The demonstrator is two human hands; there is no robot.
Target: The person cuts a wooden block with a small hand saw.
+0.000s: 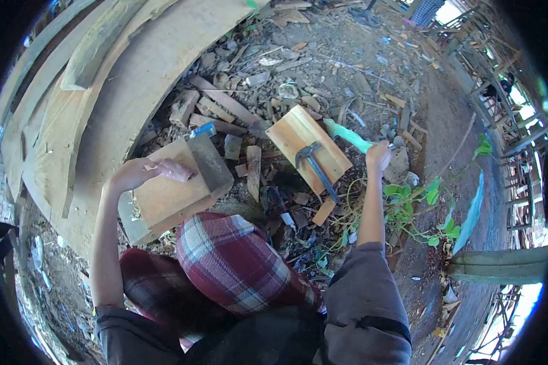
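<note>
My left hand [141, 173] is closed on a pinkish crumpled packet [173, 170], held above a wooden box-like piece [164, 191] with a grey side panel. To the right, my right hand [379, 156] grips the end of a thin green plastic strip [349, 136], which stretches up and left over the ground. Between the hands, a hammer [317, 170] with a blue-grey handle lies across a light wooden board piece [304, 141]. Behind the box-like piece sits a small blue object [203, 129].
Large curved wooden slabs [146, 55] fill the left. Wood scraps [225, 103] and litter cover the ground. A leafy green plant [408, 198] grows beside my right forearm. A thick beam [499, 266] juts in at the right, with a wooden lattice [517, 146] beyond.
</note>
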